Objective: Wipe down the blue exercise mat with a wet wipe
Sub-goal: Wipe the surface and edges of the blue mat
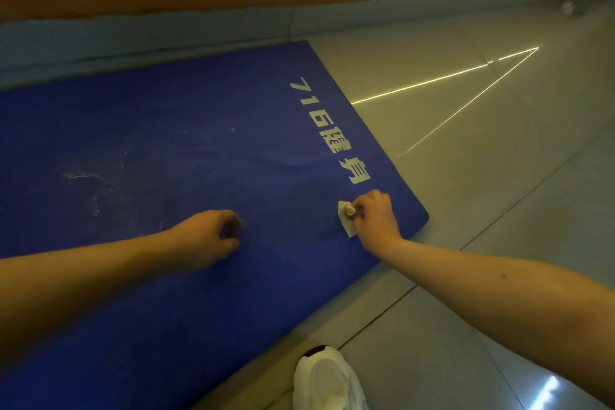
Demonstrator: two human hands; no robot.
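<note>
On the tiled floor, a blue mat is laid flat | wipe, crumpled, is pinched by the right hand and pressed on the mat near its corner, just below white lettering | left hand is curled, empty, rested mid-mat | white shoe is seen beside the mat.

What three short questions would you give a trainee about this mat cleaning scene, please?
1. True or false: the left hand holds the wet wipe.
2. What is printed on the blue mat just beyond the wipe?
3. Fill in: the white shoe stands on the ____, beside the mat.
Key: 1 false, the right hand pinches it; 2 white lettering; 3 floor.
</note>
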